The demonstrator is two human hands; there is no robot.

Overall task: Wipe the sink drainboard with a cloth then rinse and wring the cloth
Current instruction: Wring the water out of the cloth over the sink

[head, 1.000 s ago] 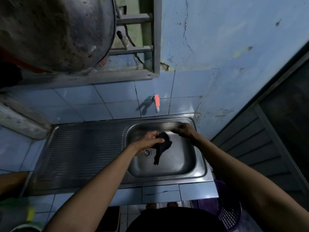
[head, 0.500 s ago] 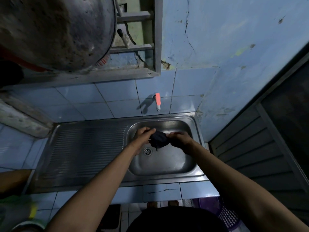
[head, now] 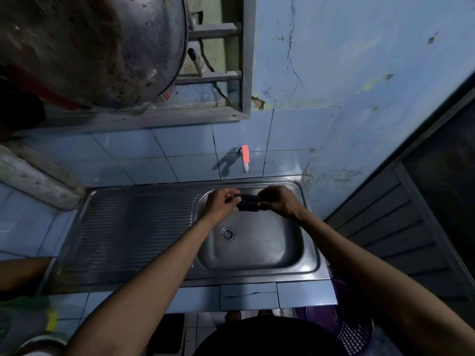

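Grip: both hands are gripping the dark cloth [head: 248,202] between them; the left hand [head: 223,202] is curling its fingers round one end, the right hand [head: 279,201] is clenching the other, and the cloth is bunching into a short roll.
Cloth position: it is hanging in the air over the sink basin [head: 267,249], toward the basin's back edge, just below the tap [head: 245,158].
Tap: no water is visibly running from it.
Drainboard: the ribbed drainboard [head: 133,227] is lying left of the basin with nothing on it; whether it is wiped clean cannot be told.
Progress: judging by the grip, the person is wringing, so wiping and rinsing are probably behind.
Remaining: finishing the twist and setting the cloth down.
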